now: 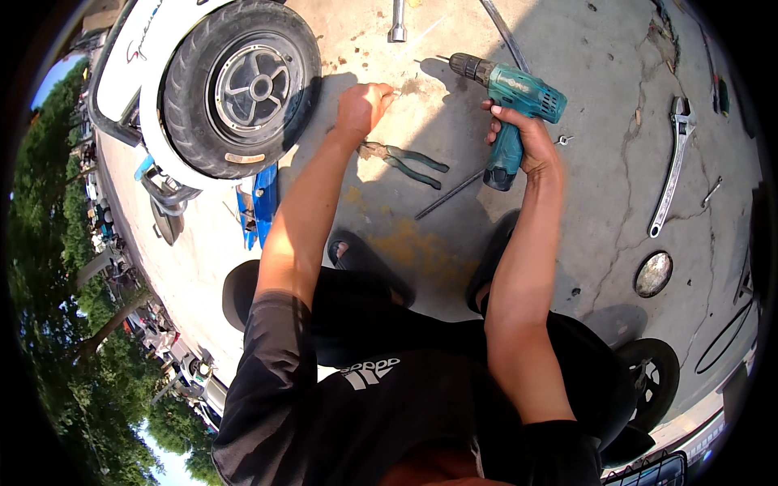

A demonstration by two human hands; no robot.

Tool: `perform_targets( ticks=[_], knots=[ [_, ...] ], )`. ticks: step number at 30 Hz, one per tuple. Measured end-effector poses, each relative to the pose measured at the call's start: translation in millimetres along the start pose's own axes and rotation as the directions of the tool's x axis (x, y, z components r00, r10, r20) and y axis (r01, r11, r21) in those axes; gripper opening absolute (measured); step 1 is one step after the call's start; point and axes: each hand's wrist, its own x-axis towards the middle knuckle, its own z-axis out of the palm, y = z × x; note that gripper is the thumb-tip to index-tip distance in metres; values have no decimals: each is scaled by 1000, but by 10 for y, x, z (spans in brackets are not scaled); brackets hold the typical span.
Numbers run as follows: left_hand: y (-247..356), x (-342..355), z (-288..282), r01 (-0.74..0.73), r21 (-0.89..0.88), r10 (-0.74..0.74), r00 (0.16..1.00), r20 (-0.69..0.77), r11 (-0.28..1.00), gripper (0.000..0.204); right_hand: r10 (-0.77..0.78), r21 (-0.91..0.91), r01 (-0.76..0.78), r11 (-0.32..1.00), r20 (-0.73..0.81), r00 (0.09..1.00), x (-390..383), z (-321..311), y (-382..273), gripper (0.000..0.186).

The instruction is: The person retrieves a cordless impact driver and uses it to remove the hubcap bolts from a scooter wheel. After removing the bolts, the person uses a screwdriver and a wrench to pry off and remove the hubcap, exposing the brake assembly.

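My right hand (pixel 531 139) is wrapped round the grip of a teal cordless drill (pixel 525 91). The drill's black chuck points left, with a thin bit in it. Over the concrete, my left hand (pixel 362 111) is closed in a pinch; whatever small thing is at its fingertips is too small to name. Just below that hand lie pliers (pixel 405 162) with dark green handles, spread apart on the ground. To the left stands a wheel (pixel 258 89) with a black tyre and a grey spoked hub, set against a white body panel (pixel 147 97).
A thin metal rod (pixel 448 194) lies below the drill. An adjustable wrench (pixel 673 166), a small bolt (pixel 713 190) and a round metal piece (pixel 653 274) lie at right. A socket wrench (pixel 397 23) and a long bar (pixel 506 36) are at the top. Blue parts (pixel 263 202) sit below the wheel.
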Motion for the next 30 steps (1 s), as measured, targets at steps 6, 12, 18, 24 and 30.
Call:
perform_targets(
  ticks=[6, 12, 18, 24, 30],
  knots=[
    [161, -90, 227, 244, -106, -255, 961, -103, 964, 23, -76, 40, 73, 997, 82, 994, 9, 214, 5, 35],
    [208, -654, -1159, -27, 543, 32, 999, 0, 839, 39, -73, 77, 61, 995, 167, 983, 215, 641, 91, 32],
    [-133, -1629, -2069, 373, 664, -246, 928, -281, 647, 66, 0, 83, -24, 996, 273, 962, 391, 1285, 202, 23],
    [-288, -1580, -2224, 337, 707, -225, 941, -251, 622, 63, 23, 123, -63, 990, 304, 952, 388, 1501, 403, 25],
    [-554, -963, -2644, 77, 833, -12, 996, -85, 548, 56, 67, 42, -84, 996, 309, 949, 377, 1353, 423, 26]
  ],
)
